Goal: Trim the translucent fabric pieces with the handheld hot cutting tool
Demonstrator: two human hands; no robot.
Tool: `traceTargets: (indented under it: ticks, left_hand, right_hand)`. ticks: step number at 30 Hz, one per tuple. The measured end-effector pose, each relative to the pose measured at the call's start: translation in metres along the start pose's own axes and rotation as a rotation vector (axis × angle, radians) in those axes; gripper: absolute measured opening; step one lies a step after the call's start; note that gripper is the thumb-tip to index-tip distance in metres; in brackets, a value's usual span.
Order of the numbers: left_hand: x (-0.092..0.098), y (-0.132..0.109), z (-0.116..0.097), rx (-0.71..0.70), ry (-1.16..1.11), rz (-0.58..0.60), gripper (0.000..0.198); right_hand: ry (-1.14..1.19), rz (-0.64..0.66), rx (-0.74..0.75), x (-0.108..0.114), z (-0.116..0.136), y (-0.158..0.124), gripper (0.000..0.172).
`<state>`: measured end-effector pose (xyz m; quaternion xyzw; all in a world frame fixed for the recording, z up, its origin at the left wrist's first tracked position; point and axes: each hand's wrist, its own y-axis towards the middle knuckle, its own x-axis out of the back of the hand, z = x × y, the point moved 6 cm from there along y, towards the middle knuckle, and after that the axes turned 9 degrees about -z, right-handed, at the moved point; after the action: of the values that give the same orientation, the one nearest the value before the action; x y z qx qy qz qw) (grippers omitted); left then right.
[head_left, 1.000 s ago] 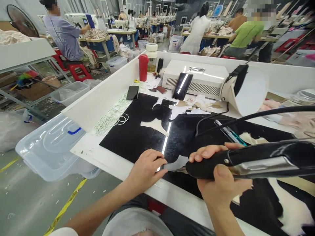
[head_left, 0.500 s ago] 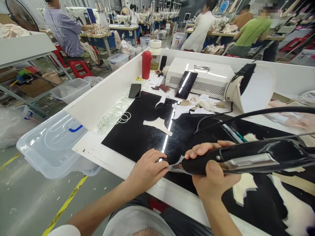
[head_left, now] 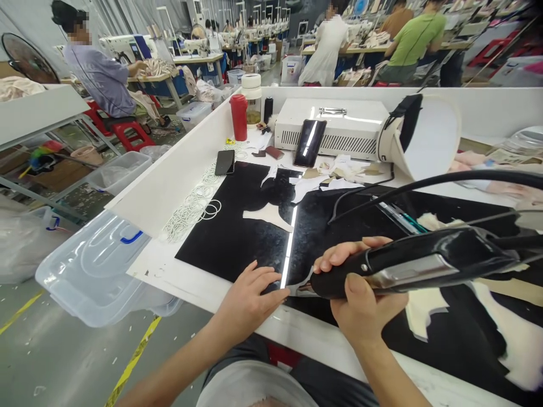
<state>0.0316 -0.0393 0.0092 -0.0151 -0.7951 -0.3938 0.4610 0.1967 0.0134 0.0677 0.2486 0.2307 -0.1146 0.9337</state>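
Note:
My right hand (head_left: 360,294) is wrapped round the black handle of a corded cutting tool (head_left: 424,263), whose tip rests on a small pale fabric piece (head_left: 299,287) at the near edge of the black mat (head_left: 237,232). My left hand (head_left: 250,297) lies flat on the mat beside that piece, fingers stretched toward it. Other pale fabric cut-outs lie on the mat, one (head_left: 269,216) in its middle and larger ones (head_left: 424,314) to the right of my right hand.
A white machine box (head_left: 339,127), a red cup (head_left: 238,116), a phone (head_left: 224,162) and white rings (head_left: 190,206) sit at the back and left of the white table. A clear plastic bin (head_left: 97,271) stands below the left edge. Other people work at tables behind.
The tool and my right hand have shifted left, bringing the tip onto the pale piece. My left hand has stayed flat beside it. The view tilted slightly.

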Motion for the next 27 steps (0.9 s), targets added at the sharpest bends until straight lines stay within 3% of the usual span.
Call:
traceTargets:
  ticks: [14, 27]
  left_hand:
    - [-0.004, -0.005, 0.001, -0.013, 0.021, 0.039, 0.021]
    - [0.006, 0.001, 0.004, 0.069, -0.082, 0.002, 0.017]
  right_hand:
    - [0.041, 0.032, -0.051, -0.011, -0.009, -0.005, 0.034]
    - [-0.002, 0.015, -0.071, -0.010, -0.001, -0.008, 0.036]
